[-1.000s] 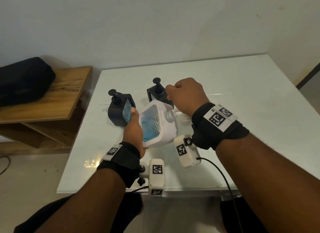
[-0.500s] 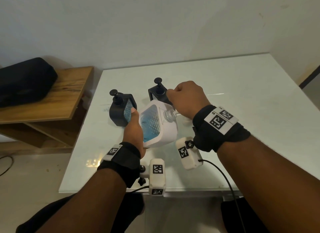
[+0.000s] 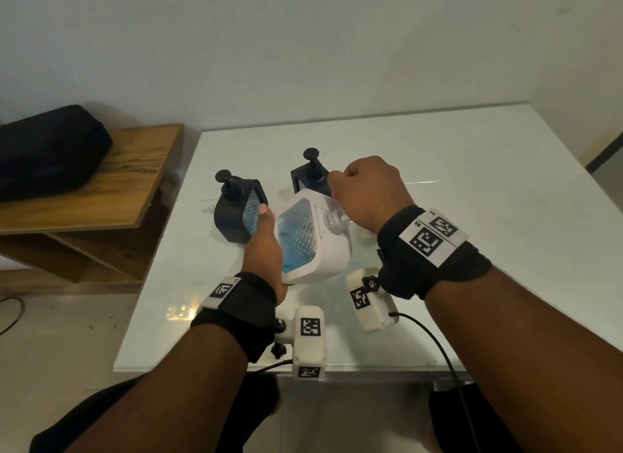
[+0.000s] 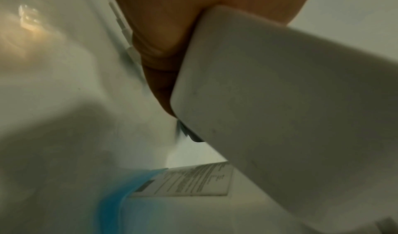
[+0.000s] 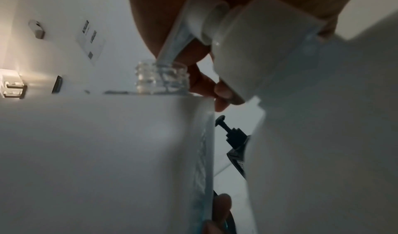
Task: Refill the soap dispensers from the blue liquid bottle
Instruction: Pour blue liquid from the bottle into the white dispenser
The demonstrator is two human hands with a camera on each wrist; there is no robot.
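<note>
The white bottle (image 3: 312,240) with blue soap sits tilted in the middle of the frame, low over the bench (image 3: 472,183). The left hand (image 3: 264,247) grips its side. The right hand (image 3: 369,191) is curled round the pump top (image 5: 237,38) — its tube is at the clear neck (image 5: 162,77). Best to hold the bottle steady and lift the pump straight — no drips.

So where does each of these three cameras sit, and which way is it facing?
Head: worn high, looking forward and down at the table; both forearms, left hand and right hand show.
Left wrist: under the left hand, looking along it at the white dispenser.
Right wrist: under the right hand, facing the pump it holds.
Shared: all three see the white dispenser.
</note>
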